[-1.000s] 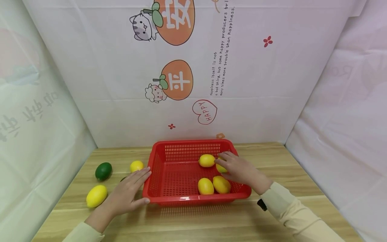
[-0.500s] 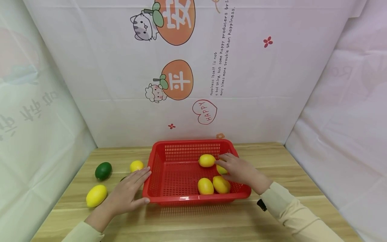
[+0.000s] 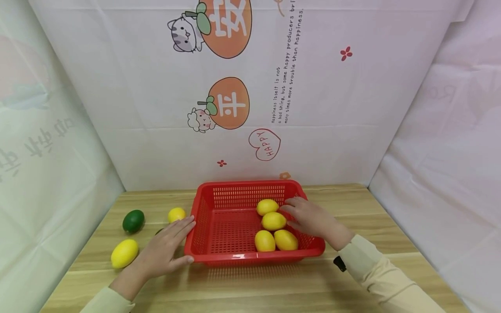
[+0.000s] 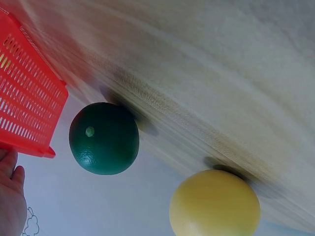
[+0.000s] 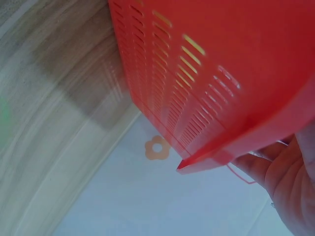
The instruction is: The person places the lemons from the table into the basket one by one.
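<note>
A red basket (image 3: 219,257) with slotted walls holds several lemons. One lemon (image 3: 273,221) lies just left of my right hand (image 3: 315,221), which reaches over the basket's right rim with loosely bent fingers and grips nothing; whether a fingertip touches the lemon cannot be told. Behind it is a second lemon (image 3: 268,207), and two more, a lemon (image 3: 265,241) and another lemon (image 3: 286,240), lie at the front. My left hand (image 3: 166,248) rests its straight fingers on the left rim. In the left wrist view, its fingers touch the basket (image 4: 29,88) beside a dark green fruit (image 4: 104,138).
Left of the basket on the wooden table (image 3: 250,295) lie a green fruit (image 3: 133,221), a lemon (image 3: 125,253) and a yellow fruit (image 3: 177,214). Something dark is mostly hidden behind the left hand. White printed sheets (image 3: 313,108) enclose the table at back and sides.
The lemon that was partly under my right hand now lies further left, fully in view, next to the other lemons. The right hand has let it go. The left hand has not moved.
</note>
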Demonstrator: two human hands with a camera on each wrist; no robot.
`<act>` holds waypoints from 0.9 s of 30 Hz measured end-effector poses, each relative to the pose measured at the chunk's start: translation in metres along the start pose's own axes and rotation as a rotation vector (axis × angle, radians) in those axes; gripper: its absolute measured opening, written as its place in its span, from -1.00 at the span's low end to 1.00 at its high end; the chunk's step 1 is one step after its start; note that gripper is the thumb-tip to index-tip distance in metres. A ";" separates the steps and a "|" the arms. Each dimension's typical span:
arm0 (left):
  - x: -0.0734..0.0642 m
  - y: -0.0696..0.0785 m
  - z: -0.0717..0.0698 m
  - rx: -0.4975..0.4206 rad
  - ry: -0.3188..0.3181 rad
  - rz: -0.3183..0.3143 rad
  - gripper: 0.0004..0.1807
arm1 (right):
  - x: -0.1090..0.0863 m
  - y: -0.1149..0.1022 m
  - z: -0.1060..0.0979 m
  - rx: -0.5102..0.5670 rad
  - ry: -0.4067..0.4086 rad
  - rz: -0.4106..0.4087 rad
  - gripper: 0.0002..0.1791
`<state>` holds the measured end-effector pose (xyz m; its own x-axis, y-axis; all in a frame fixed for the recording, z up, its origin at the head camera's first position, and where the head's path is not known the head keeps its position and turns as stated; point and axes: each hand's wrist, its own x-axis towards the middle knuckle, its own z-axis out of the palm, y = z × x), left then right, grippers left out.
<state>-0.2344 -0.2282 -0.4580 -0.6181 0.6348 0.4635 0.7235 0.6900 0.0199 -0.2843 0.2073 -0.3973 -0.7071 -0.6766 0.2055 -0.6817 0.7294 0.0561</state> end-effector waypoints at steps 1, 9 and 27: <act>0.000 0.000 0.000 0.000 0.001 0.002 -0.09 | 0.000 0.000 0.000 -0.005 0.001 0.003 -0.48; 0.000 0.001 0.000 -0.003 0.002 0.004 -0.10 | -0.003 0.002 -0.002 -0.012 -0.003 0.015 -0.47; 0.000 0.002 -0.001 0.008 -0.011 -0.010 -0.08 | -0.012 0.001 -0.014 -0.011 0.118 -0.049 -0.46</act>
<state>-0.2333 -0.2272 -0.4568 -0.6286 0.6320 0.4533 0.7152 0.6987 0.0177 -0.2738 0.2179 -0.3861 -0.6451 -0.6957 0.3161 -0.7126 0.6970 0.0799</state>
